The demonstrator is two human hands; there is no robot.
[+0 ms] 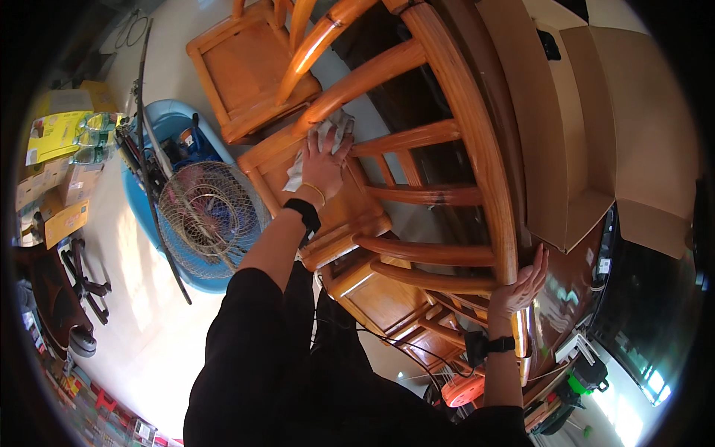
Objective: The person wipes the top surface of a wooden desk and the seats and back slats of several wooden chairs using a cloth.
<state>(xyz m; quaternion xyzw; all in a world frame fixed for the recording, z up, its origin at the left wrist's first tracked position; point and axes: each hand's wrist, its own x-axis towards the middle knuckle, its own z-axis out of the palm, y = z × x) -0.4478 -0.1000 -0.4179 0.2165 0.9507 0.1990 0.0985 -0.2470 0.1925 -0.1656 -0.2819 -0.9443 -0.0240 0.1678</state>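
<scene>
A wooden chair with a curved, glossy orange-brown back stands before me, its seat (346,204) at the picture's middle. My left hand (324,162) lies spread over a crumpled pale cloth (342,124), pressing it to the seat near the base of the back. My right hand (519,288) rests with its palm against the end of the chair's top rail (475,112), fingers straight and not wrapped round it. Dark bands with small devices are on both wrists. The cloth's part under the left palm is hidden.
A similar chair (251,67) stands beyond, and more chairs (385,293) are close below. A blue plastic tub (131,184) with a wire mesh basket (206,218) and rods is at the left. An open cardboard box (586,123) sits on a dark table at the right.
</scene>
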